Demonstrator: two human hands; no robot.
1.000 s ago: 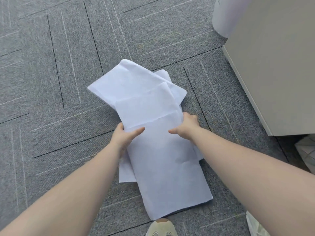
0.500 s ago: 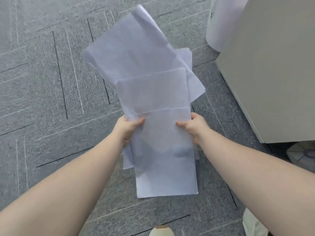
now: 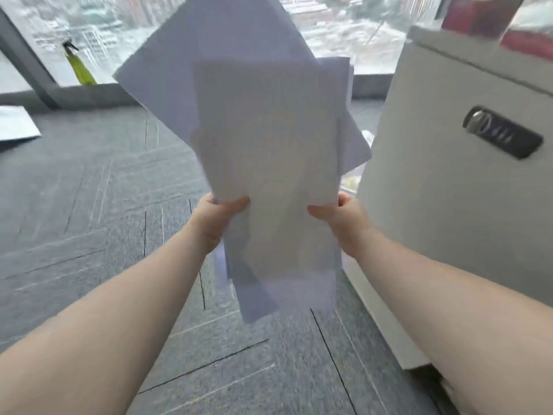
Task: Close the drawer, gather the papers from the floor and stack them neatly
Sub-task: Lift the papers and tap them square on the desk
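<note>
A loose, uneven bundle of white papers [image 3: 263,151] is held up in the air in front of me, its sheets fanned out at different angles. My left hand [image 3: 218,220] grips the bundle's left edge and my right hand [image 3: 341,217] grips its right edge, thumbs on the front sheet. To the right stands a pale grey drawer cabinet [image 3: 443,205] with a dark lock plate [image 3: 502,131] on its front; the front looks flush. The view is blurred by motion.
Grey carpet tiles [image 3: 89,235] cover the floor. One more white sheet [image 3: 15,122] lies on the floor at the far left. A green spray bottle [image 3: 79,67] stands by the big window [image 3: 89,25]. Red items [image 3: 478,16] sit on top of the cabinet.
Both hands have lifted the papers off the floor and up to chest height. My view has tilted up from the carpet to the window and the cabinet front.
</note>
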